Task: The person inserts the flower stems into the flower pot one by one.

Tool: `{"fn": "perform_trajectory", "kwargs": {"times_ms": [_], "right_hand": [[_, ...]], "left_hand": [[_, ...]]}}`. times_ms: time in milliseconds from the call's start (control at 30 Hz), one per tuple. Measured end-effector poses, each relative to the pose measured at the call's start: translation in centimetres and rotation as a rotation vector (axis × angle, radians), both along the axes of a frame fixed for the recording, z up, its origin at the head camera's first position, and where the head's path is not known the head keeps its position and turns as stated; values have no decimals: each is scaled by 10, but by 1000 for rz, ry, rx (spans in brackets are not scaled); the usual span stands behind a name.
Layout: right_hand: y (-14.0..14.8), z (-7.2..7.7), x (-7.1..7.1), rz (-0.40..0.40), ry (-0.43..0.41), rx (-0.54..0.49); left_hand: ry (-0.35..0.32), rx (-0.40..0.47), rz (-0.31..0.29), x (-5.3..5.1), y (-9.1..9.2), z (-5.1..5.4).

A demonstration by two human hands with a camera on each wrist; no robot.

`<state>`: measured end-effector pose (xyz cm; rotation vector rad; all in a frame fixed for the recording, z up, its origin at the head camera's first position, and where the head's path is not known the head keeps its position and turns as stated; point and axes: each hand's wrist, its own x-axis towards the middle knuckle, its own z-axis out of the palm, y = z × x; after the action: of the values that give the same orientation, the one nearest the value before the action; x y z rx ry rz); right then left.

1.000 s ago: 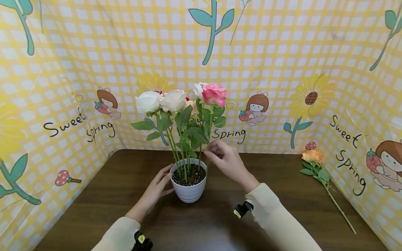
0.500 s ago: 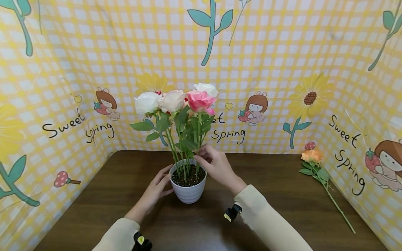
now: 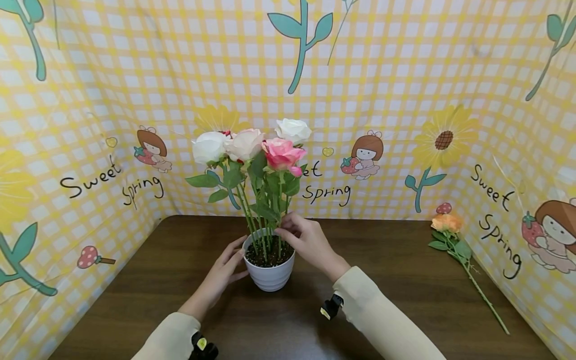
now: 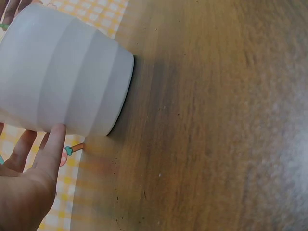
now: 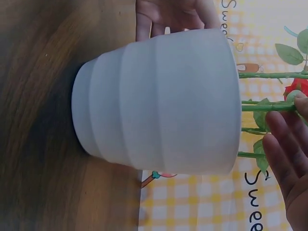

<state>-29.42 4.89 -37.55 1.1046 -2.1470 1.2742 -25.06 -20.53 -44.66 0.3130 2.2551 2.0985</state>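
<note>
A white ribbed flowerpot (image 3: 270,277) filled with dark soil stands upright on the table. Several roses rise from it, white and pale ones among them. My left hand (image 3: 220,275) rests against the pot's left side, its fingertips touching the wall in the left wrist view. Just above the rim on the right, my right hand (image 3: 310,242) pinches the green stem of a pink rose (image 3: 283,155). That stem (image 5: 269,108) also shows between thumb and fingers in the right wrist view. The stem's lower end meets the soil inside the pot.
An orange rose (image 3: 447,224) with a long stem lies at the right of the brown table (image 3: 382,300). A yellow checked cloth (image 3: 387,75) encloses the back and both sides, close behind the flowers.
My right hand has brought the pink rose leftward over the pot and then down, its stem shifting from outside the rim to the soil. The left hand stays on the pot.
</note>
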Motion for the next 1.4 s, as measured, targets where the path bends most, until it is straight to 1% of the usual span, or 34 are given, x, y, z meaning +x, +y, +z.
{"fn": "perform_trajectory", "kwargs": {"times_ms": [200, 333, 533, 667, 867, 1067, 1300, 1400], "right_hand": [[0, -2, -1, -14, 37, 14], [-2, -4, -1, -7, 67, 29], [-3, -7, 1, -15, 73, 75], [-4, -10, 1, -20, 46, 97], [-3, -15, -1, -27, -18, 88], [-2, -18, -2, -26, -48, 71], [-1, -22, -2, -62, -80, 66], [-2, -21, -2, -60, -99, 62]], "left_hand": [[-3, -8, -1, 0, 0, 0], [-6, -5, 5, 0, 0, 1], [-3, -5, 6, 1, 1, 0], [0, -1, 11, 1, 0, 0], [9, -9, 0, 1, 0, 0], [13, -12, 1, 1, 1, 0], [8, -14, 5, 0, 1, 0], [7, -18, 5, 0, 1, 0]]}}
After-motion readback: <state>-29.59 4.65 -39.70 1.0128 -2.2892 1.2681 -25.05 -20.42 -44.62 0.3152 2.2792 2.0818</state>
